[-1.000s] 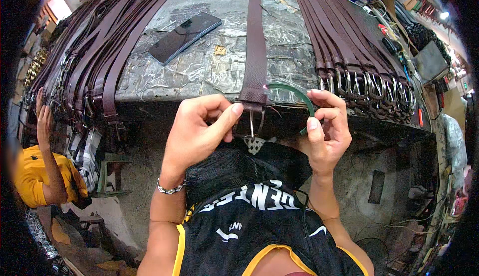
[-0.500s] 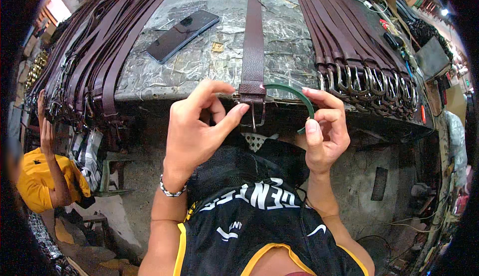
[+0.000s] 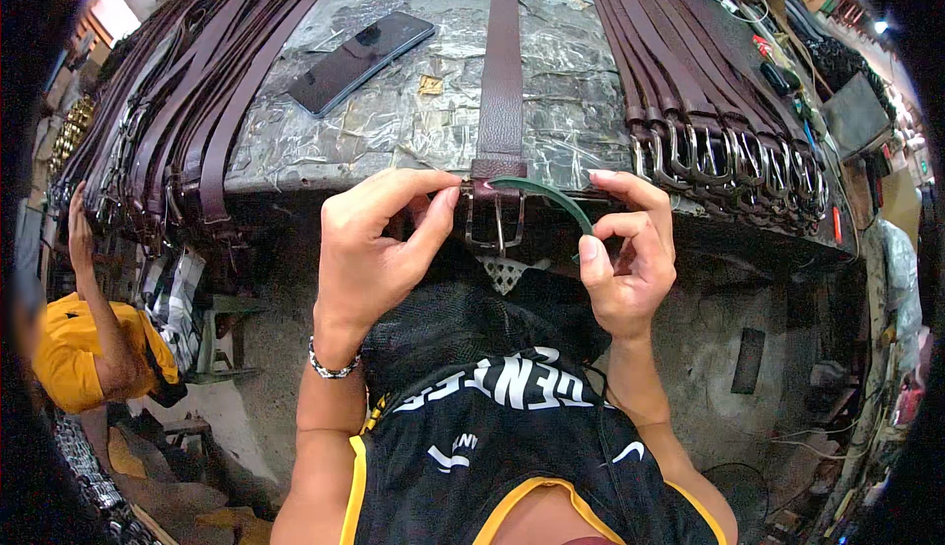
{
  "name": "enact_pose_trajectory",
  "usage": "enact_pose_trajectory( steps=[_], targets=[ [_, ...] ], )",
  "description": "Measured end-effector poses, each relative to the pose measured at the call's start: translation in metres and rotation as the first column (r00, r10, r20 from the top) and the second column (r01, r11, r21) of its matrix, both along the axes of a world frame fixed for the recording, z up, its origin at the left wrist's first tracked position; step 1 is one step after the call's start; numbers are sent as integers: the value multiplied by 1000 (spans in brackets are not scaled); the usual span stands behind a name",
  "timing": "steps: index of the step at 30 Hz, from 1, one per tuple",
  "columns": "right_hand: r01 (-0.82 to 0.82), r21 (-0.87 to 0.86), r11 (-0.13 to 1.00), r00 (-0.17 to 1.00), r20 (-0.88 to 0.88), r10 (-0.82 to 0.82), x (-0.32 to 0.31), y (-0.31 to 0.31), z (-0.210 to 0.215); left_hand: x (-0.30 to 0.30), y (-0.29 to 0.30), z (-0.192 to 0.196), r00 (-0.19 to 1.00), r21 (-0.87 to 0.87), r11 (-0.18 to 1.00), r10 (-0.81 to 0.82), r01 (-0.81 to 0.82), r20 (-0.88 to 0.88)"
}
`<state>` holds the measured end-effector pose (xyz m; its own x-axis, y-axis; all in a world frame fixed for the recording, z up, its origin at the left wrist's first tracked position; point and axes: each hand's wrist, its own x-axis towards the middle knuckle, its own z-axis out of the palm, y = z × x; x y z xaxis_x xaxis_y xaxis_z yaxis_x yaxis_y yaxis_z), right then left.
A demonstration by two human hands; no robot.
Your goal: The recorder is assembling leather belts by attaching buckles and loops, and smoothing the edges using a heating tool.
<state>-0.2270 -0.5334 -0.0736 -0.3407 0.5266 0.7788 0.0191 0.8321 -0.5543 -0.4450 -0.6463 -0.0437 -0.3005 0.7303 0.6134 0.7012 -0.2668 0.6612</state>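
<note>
A dark brown leather belt [image 3: 501, 102] lies lengthwise down the middle of the bench, its metal buckle [image 3: 495, 225] hanging over the front edge. My left hand [image 3: 379, 240] is at the belt's left edge beside the buckle end, thumb and index fingertip pinched together; what they hold, if anything, is too small to make out. A curved dark green strip [image 3: 551, 197] bows from the belt's buckle end across to my right hand [image 3: 630, 259]. The right thumb and fingers grip its lower end, with the index finger raised. The strip's other end lies at the belt, where its exact hold cannot be seen.
Many brown belts [image 3: 236, 82] drape over the bench at left; another row with buckles [image 3: 724, 156] hangs at right. A dark phone [image 3: 361, 63] lies on the worn bench top [image 3: 394, 141]. Another person in a yellow shirt [image 3: 94, 353] is at far left.
My left thumb has left the belt's face and closed against the index finger at its left edge. The green strip and right hand have shifted slightly left; the buckle now shows more fully.
</note>
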Motion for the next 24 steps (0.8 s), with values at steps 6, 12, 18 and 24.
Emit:
enact_pose_trajectory(
  steps=[6,12,18,24],
  targets=[
    [26,20,999,999,29,-27,0,-1,1,3,1,1,1000,42,999,-18,18,0],
    [-5,-20,1000,999,52,6,1,-2,-2,4,-1,2,1000,3,1000,0,0,20],
    [3,-1,1000,997,75,-2,1,-3,1,4,0,2,1000,23,1000,-5,5,20],
    [28,34,999,998,61,-30,-2,-2,1,3,1,0,999,24,1000,-10,8,51]
  ],
)
